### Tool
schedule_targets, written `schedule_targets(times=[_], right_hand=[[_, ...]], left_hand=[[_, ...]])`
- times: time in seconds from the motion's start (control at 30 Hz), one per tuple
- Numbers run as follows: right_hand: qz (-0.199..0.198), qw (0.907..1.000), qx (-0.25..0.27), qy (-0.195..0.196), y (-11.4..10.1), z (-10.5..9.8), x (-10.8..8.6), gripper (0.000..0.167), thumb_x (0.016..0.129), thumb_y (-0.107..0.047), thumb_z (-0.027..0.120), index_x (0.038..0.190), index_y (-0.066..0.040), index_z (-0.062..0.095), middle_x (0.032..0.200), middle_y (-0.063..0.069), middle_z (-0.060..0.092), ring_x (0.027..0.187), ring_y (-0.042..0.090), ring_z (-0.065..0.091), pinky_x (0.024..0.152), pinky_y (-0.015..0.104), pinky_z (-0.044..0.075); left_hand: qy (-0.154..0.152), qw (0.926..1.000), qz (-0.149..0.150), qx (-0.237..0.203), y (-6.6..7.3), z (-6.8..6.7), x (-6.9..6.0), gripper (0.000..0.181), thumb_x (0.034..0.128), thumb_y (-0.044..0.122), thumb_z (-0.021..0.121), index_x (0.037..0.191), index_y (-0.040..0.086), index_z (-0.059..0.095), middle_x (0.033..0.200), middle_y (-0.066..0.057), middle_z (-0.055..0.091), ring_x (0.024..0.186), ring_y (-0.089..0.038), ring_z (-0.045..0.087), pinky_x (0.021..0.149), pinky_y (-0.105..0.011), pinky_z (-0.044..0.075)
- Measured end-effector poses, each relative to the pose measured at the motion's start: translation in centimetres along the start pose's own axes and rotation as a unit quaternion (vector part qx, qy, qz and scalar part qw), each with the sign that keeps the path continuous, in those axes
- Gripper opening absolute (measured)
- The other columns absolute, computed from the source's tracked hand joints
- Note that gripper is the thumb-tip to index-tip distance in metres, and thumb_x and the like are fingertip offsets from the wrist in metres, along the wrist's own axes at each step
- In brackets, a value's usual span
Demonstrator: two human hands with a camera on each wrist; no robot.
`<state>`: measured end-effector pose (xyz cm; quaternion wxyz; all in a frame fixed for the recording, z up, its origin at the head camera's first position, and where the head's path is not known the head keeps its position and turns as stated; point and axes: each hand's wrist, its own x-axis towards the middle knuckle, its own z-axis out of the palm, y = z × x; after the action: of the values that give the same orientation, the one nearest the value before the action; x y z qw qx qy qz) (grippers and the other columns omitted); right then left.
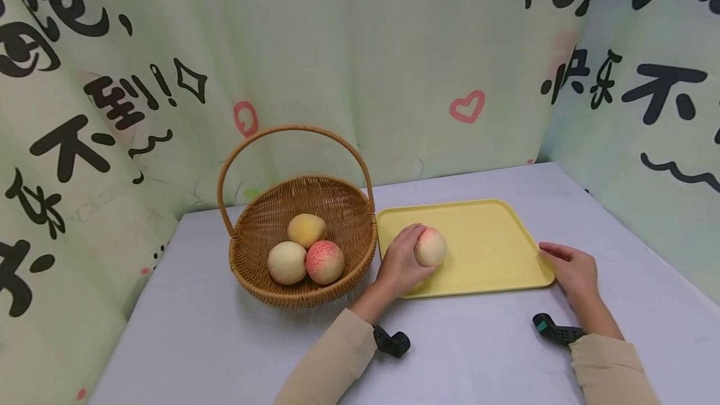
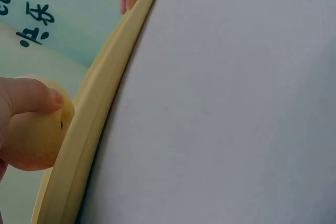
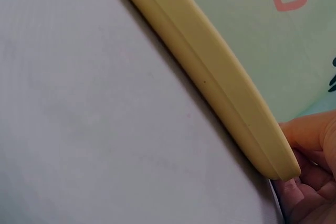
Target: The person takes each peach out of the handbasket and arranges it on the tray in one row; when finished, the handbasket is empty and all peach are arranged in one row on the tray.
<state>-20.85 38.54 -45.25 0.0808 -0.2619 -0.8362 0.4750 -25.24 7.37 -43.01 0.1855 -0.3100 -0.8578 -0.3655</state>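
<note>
My left hand (image 1: 403, 262) grips a pale peach (image 1: 431, 247) with a pink blush, over the left part of a yellow tray (image 1: 489, 242). In the left wrist view the thumb (image 2: 39, 95) presses on the peach beside the tray's rim; whether the peach touches the tray is hidden. At the tray's front right corner, my right hand (image 1: 575, 272) holds the edge. The right wrist view has its thumb and curled fingers around that corner. A wicker basket (image 1: 253, 274) left of the tray contains a yellow peach (image 1: 306, 230), a cream peach (image 1: 287, 263) and a red-pink peach (image 1: 325, 262).
The basket's tall arched handle (image 1: 298, 128) stands upright, and its right side is close to the tray's left edge. A white-covered table (image 1: 185, 330) lies beneath everything. Behind and at both sides hangs a pale green curtain (image 1: 394, 49) with black lettering.
</note>
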Motion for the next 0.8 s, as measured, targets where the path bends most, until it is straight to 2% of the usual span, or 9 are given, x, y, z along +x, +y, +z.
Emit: schedule_targets(times=[0.1, 0.2, 0.3, 0.57, 0.67, 0.8], right_hand=[[0.003, 1.0, 0.003, -0.001, -0.1, 0.1, 0.0, 0.05, 0.094, -0.032, 0.05, 0.132, 0.0, 0.048, 0.132, 0.021, 0.045, 0.114, 0.03, 0.043, 0.088, 0.032, 0.045], [0.005, 1.0, 0.002, -0.001, -0.1, 0.2, 0.0, 0.05, 0.094, -0.032, 0.05, 0.132, 0.0, 0.047, 0.132, 0.021, 0.045, 0.116, 0.031, 0.042, 0.09, 0.036, 0.043], [0.005, 1.0, 0.001, 0.001, -0.1, 0.2, 0.1, 0.051, 0.094, -0.033, 0.05, 0.132, 0.0, 0.047, 0.132, 0.021, 0.045, 0.116, 0.031, 0.042, 0.09, 0.037, 0.043], [0.005, 1.0, 0.0, 0.002, -0.1, 0.2, 0.1, 0.05, 0.094, -0.033, 0.05, 0.132, 0.0, 0.048, 0.132, 0.021, 0.046, 0.114, 0.03, 0.043, 0.091, 0.037, 0.043], [0.003, 1.0, -0.003, 0.003, -0.2, 0.2, -0.1, 0.05, 0.094, -0.032, 0.05, 0.131, 0.0, 0.048, 0.131, 0.02, 0.046, 0.114, 0.03, 0.044, 0.086, 0.03, 0.046], [-0.005, 0.9999, -0.009, 0.004, -0.3, 0.1, -0.3, 0.048, 0.093, -0.03, 0.051, 0.13, 0.002, 0.049, 0.129, 0.021, 0.047, 0.112, 0.029, 0.044, 0.07, 0.015, 0.045]], left_hand=[[-0.008, 0.9999, 0.007, -0.001, -0.3, 0.2, -0.2, 0.068, 0.0624, 0.018, 0.083, 0.123, 0.008, 0.053, 0.124, -0.004, 0.052, 0.116, -0.014, 0.048, 0.092, -0.025, 0.04], [-0.007, 0.9994, 0.025, -0.022, -0.6, 0.5, -0.2, 0.067, 0.0614, 0.015, 0.083, 0.122, 0.01, 0.054, 0.124, -0.004, 0.052, 0.117, -0.014, 0.046, 0.093, -0.025, 0.039], [-0.007, 0.9981, 0.043, -0.043, -0.9, 0.8, -0.3, 0.068, 0.0602, 0.012, 0.083, 0.121, 0.011, 0.054, 0.125, -0.003, 0.051, 0.118, -0.014, 0.044, 0.096, -0.026, 0.036], [0.001, 0.9943, 0.063, -0.086, -1.3, 1.3, -1.0, 0.072, 0.0607, 0.01, 0.084, 0.126, 0.012, 0.054, 0.129, 0.0, 0.049, 0.122, -0.012, 0.04, 0.098, -0.028, 0.034], [0.001, 0.9919, 0.078, -0.1, -1.3, 1.2, -1.1, 0.069, 0.0633, 0.01, 0.083, 0.125, 0.01, 0.054, 0.129, 0.0, 0.049, 0.123, -0.012, 0.039, 0.098, -0.027, 0.033], [0.007, 0.9889, 0.096, -0.113, -1.1, 1.1, -1.2, 0.062, 0.0673, 0.012, 0.081, 0.123, 0.008, 0.055, 0.127, -0.002, 0.052, 0.121, -0.013, 0.041, 0.099, -0.027, 0.033]])
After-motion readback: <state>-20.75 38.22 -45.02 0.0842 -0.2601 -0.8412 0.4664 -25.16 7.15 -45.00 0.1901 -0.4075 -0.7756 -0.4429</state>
